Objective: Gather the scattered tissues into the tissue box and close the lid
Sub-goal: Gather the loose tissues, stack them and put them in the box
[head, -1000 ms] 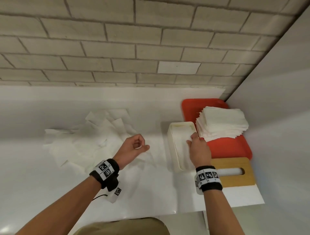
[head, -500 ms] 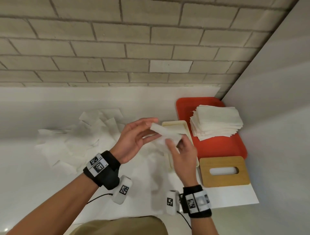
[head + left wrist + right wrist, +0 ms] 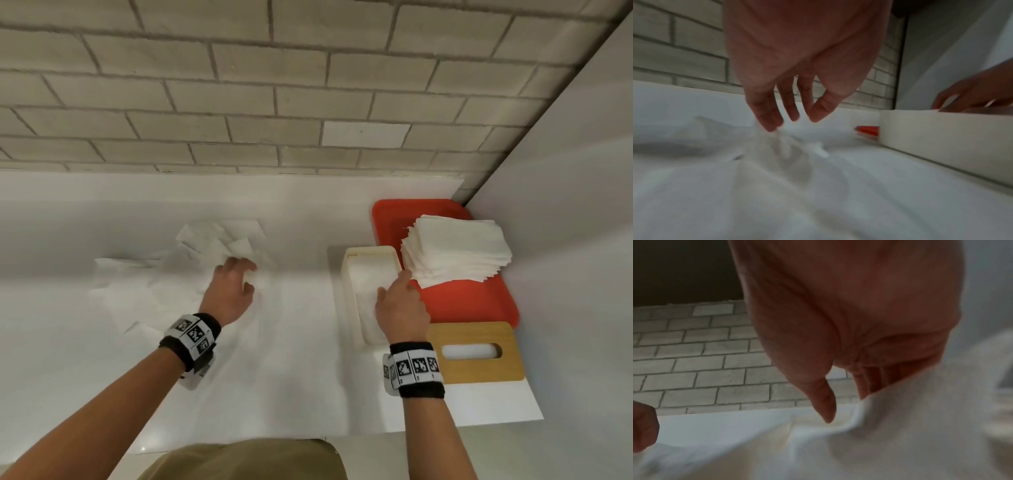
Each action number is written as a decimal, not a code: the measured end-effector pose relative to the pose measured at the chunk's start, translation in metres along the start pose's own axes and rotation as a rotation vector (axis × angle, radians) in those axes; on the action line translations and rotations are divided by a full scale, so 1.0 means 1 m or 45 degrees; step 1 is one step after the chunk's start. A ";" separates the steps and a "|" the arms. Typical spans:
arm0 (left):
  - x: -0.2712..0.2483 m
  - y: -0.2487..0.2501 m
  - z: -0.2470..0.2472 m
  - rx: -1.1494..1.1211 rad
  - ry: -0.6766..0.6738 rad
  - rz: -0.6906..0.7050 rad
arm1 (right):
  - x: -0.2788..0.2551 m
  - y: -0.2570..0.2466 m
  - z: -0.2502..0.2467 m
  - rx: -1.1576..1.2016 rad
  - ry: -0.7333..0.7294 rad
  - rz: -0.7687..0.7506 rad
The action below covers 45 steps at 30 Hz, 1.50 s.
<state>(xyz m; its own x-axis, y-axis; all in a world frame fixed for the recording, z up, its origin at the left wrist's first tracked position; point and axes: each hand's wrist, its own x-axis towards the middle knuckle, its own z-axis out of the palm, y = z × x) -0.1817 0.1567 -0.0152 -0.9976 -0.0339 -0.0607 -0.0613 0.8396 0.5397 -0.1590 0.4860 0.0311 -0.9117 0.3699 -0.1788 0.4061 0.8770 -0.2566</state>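
Scattered white tissues [image 3: 205,240] lie in a loose pile on the white counter, left of centre. My left hand [image 3: 248,277] reaches down onto the pile's near right edge. In the left wrist view its fingers [image 3: 768,120] hang nearly straight, tips touching a puckered tissue [image 3: 787,146]. The cream tissue box [image 3: 368,251] stands open, right of centre. My right hand [image 3: 399,284] lies over the box. A white tissue [image 3: 900,418] sits under its fingers and hides their tips; the thumb [image 3: 826,405] sticks out free. The wooden lid [image 3: 476,353] lies flat, right of that wrist.
A red tray [image 3: 452,305] sits in the back right corner against the grey side wall, holding a neat stack of tissues [image 3: 455,250]. A brick wall runs behind the counter. The counter's front edge [image 3: 445,425] is just past the lid.
Half a second ago both hands held one tissue between them above the counter. The right hand has carried it to the box; the left has gone back to the pile.
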 end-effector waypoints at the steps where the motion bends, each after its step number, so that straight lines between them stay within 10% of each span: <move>1: 0.008 -0.013 -0.005 0.068 0.044 -0.076 | -0.006 -0.005 -0.001 -0.014 0.111 -0.002; 6: 0.028 -0.046 -0.021 -0.408 -0.115 -0.496 | -0.029 -0.057 0.007 0.119 0.494 -0.251; 9: 0.023 -0.051 -0.030 -0.695 -0.131 -0.350 | -0.043 -0.109 0.036 0.530 0.135 -0.519; 14: 0.013 -0.049 -0.069 -1.168 -0.144 -0.010 | -0.070 -0.179 0.081 1.165 -0.641 -0.082; 20: 0.040 -0.112 -0.090 -0.781 -0.020 -0.236 | -0.074 -0.185 0.093 1.751 -0.516 -0.087; 24: 0.045 -0.150 -0.072 0.338 -0.501 -0.200 | -0.067 -0.163 0.110 1.494 -0.403 0.081; 30: 0.034 -0.161 -0.072 -0.125 -0.396 -0.135 | -0.075 -0.125 0.149 0.453 -0.184 0.116; 35: 0.019 -0.161 -0.084 -0.659 -0.244 -0.152 | -0.094 -0.137 0.151 0.221 0.434 -0.116; 40: 0.005 -0.149 -0.090 -1.089 -0.171 -0.134 | -0.109 -0.199 0.170 0.120 -0.144 -0.251; 45: -0.017 -0.170 -0.075 -0.989 -0.247 -0.256 | -0.106 -0.206 0.174 0.638 -0.114 -0.162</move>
<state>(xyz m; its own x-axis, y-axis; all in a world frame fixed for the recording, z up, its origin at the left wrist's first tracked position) -0.1572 -0.0261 -0.0432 -0.9462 0.0105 -0.3234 -0.3140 0.2111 0.9256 -0.1354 0.2127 -0.0629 -0.9558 0.2233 -0.1914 0.2924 0.6511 -0.7004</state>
